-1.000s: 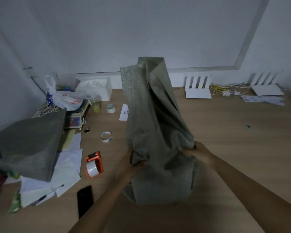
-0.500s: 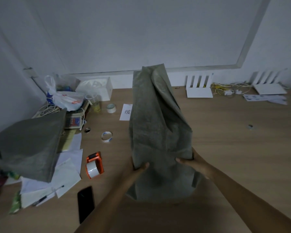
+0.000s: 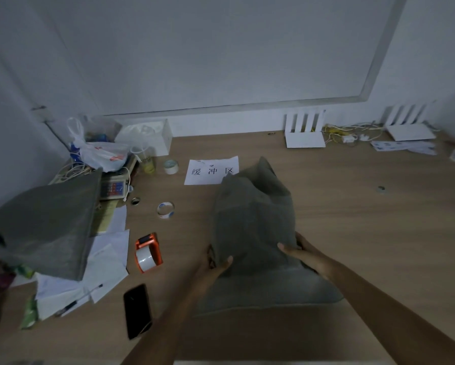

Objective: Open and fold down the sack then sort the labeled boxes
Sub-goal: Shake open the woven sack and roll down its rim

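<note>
A grey woven sack (image 3: 252, 222) stands slumped on the wooden table (image 3: 365, 233) in front of me. Its top is crumpled down and comes to a point near the paper sign. My left hand (image 3: 214, 264) grips the sack's left side at mid height. On the sack's right side, at the same height, my right hand (image 3: 302, 250) holds the fabric. The sack's lower part spreads wide on the table. What is inside the sack is hidden. No labeled boxes show.
A white paper sign (image 3: 211, 170) with printed characters lies behind the sack. Left of it are an orange tape dispenser (image 3: 147, 252), a black phone (image 3: 137, 310), tape rolls (image 3: 165, 209), loose papers (image 3: 108, 262), a second grey sack (image 3: 47, 227) and a scale (image 3: 114, 187). Two white routers (image 3: 304, 131) stand at the wall.
The sack's tall upright top has come down and collapsed, uncovering the paper sign behind it. Both hands stayed on the sack's sides and moved slightly lower.
</note>
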The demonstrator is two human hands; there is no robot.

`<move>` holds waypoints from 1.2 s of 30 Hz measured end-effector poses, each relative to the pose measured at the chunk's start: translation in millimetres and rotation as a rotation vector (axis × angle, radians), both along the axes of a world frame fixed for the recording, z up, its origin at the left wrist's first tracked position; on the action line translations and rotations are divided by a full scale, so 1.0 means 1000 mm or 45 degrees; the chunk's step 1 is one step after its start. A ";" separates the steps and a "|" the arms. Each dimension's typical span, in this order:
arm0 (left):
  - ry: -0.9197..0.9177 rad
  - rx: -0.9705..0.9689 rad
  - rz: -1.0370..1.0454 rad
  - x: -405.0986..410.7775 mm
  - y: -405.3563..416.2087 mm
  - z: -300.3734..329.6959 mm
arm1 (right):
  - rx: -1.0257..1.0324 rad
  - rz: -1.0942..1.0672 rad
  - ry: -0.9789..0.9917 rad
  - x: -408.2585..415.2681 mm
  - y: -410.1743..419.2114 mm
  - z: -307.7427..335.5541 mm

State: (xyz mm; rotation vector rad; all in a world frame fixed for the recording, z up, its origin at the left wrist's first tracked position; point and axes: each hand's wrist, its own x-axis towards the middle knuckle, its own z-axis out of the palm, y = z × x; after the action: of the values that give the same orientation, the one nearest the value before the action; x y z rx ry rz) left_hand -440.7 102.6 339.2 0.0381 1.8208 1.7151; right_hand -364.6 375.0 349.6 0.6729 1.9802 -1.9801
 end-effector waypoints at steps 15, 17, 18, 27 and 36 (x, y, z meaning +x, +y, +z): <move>0.452 -0.504 -0.302 0.002 -0.037 0.031 | 0.332 0.369 0.112 0.022 0.022 0.028; 0.471 -0.514 -0.238 -0.004 -0.034 0.045 | 0.314 0.316 0.162 0.020 0.026 0.038; 0.458 -0.507 -0.192 -0.008 -0.033 0.049 | 0.310 0.278 0.197 0.019 0.027 0.042; 0.531 -0.299 -0.159 -0.039 -0.035 0.111 | 0.279 0.129 0.314 0.011 0.040 0.115; 0.408 0.188 -0.006 -0.065 -0.025 0.173 | 0.008 0.009 0.403 -0.001 0.058 0.146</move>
State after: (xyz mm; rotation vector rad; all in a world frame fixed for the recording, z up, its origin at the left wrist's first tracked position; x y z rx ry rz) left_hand -506.1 77.2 512.2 0.3991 1.9076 1.9245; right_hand -365.3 432.8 495.4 0.3694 2.1569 -2.1890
